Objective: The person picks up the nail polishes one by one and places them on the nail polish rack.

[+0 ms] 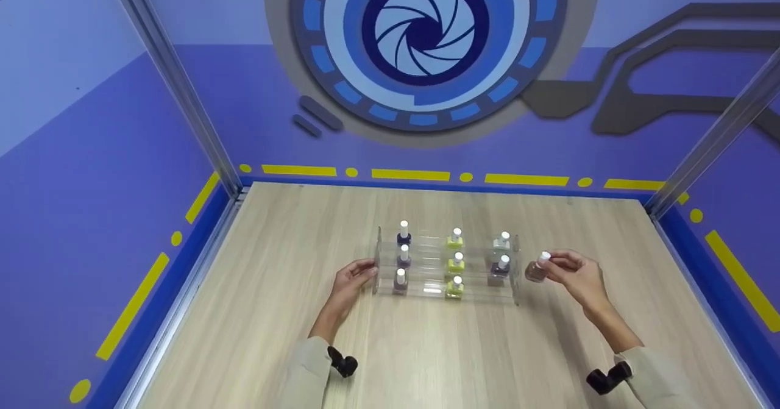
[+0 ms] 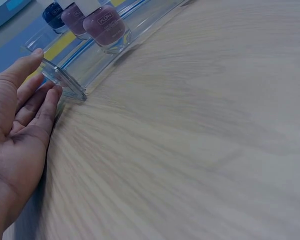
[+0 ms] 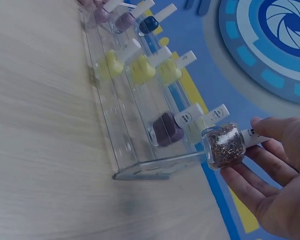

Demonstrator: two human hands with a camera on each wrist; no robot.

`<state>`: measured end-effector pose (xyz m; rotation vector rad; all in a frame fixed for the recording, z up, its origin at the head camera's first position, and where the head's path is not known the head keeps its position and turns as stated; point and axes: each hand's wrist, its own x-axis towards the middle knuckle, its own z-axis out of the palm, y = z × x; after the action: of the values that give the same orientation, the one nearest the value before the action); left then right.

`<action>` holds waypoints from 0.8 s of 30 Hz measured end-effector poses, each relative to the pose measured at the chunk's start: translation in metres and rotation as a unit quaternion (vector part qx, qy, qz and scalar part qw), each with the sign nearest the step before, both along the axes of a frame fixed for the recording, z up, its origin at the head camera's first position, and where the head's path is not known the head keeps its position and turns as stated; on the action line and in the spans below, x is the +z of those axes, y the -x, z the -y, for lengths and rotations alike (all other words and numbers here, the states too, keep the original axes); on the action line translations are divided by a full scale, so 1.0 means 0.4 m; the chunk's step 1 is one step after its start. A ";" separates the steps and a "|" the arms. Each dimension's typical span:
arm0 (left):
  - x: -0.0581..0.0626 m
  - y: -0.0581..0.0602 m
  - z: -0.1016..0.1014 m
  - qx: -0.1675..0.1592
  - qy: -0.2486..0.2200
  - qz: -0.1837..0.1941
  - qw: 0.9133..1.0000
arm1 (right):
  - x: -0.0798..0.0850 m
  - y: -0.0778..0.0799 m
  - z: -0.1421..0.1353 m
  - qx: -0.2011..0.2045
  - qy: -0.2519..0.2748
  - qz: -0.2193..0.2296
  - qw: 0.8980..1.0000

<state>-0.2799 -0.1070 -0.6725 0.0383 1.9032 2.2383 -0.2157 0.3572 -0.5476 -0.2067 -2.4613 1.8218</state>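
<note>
A clear stepped display rack (image 1: 481, 290) stands on the table, holding several nail polish bottles with white caps. My left hand (image 1: 352, 284) holds the rack's left end panel (image 2: 65, 80), thumb and fingertips against it. Off the rack's right end, my right hand (image 1: 579, 278) pinches a bottle of glitter nail polish (image 3: 225, 146) by its white cap, tilted and apart from the rack. Purple and dark bottles (image 1: 400, 282) line the left column, yellow bottles (image 1: 455, 288) the middle. At right, a dark purple bottle (image 3: 166, 130) sits in front of a pale one (image 1: 501, 243).
The wooden table (image 1: 426, 354) extends around the rack. Printed blue panels (image 1: 231, 104) and metal posts (image 1: 177, 86) border the back and sides. Black wrist cameras (image 1: 609, 377) sit at both sleeves.
</note>
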 end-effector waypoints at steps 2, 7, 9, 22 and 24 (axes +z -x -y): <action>0.000 0.001 -0.001 0.002 -0.003 0.001 1.000 | -0.003 -0.001 0.011 0.008 0.003 -0.004 1.000; 0.003 0.001 -0.003 0.004 0.004 0.006 1.000 | -0.015 -0.003 0.036 0.012 0.015 0.000 1.000; 0.004 0.001 -0.004 0.002 0.008 0.005 1.000 | -0.020 -0.002 0.043 0.012 0.019 0.007 1.000; 0.002 0.005 -0.007 0.006 -0.008 0.010 1.000 | -0.054 -0.007 0.072 0.032 -0.030 0.023 0.999; 0.000 0.003 -0.003 0.011 -0.010 0.013 1.000 | -0.062 -0.009 0.078 0.032 -0.041 0.025 0.998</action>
<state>-0.2810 -0.1056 -0.6727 -0.0097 1.8777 2.2594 -0.2121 0.3260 -0.5723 -0.1732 -2.5990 1.7566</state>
